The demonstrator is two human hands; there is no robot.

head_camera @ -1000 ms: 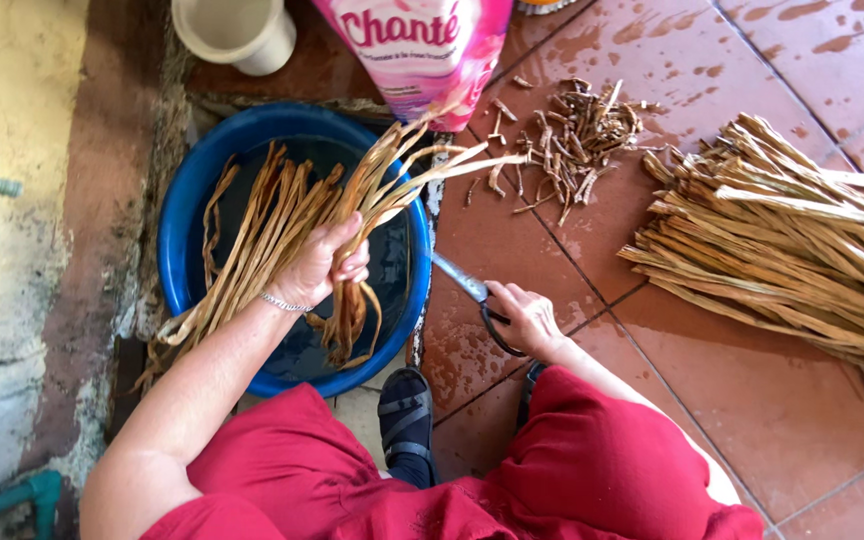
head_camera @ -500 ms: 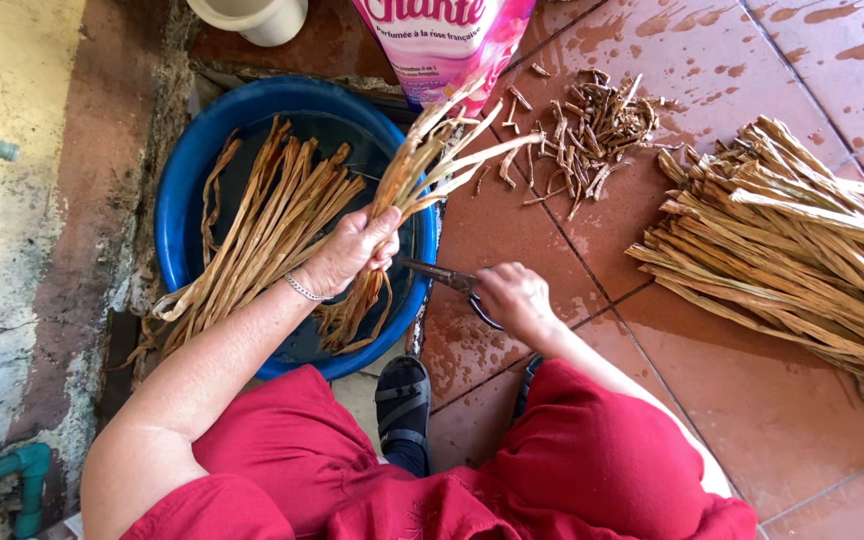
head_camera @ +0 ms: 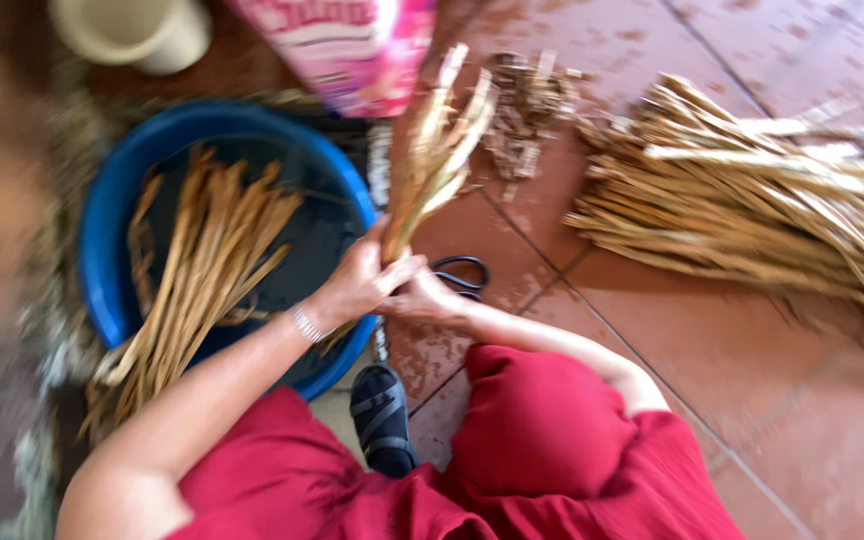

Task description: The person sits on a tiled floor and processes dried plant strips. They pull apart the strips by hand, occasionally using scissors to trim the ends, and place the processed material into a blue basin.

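The left hand [head_camera: 357,285] has its grip closed round a bundle of dried reed strips [head_camera: 432,160], held upright over the tiled floor [head_camera: 752,350] beside the blue basin [head_camera: 112,200]. The right hand [head_camera: 422,298] steadies the bundle's base; whether it grips is unclear. Black-handled scissors [head_camera: 462,275] lie just beyond.

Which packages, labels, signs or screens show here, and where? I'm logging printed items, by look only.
Bag: one printed package, top centre, on the floor just beyond the blue tub and left of the scrap heap; pink and white with large print, blurred, its top cut off by the frame.
No signs or screens in view.
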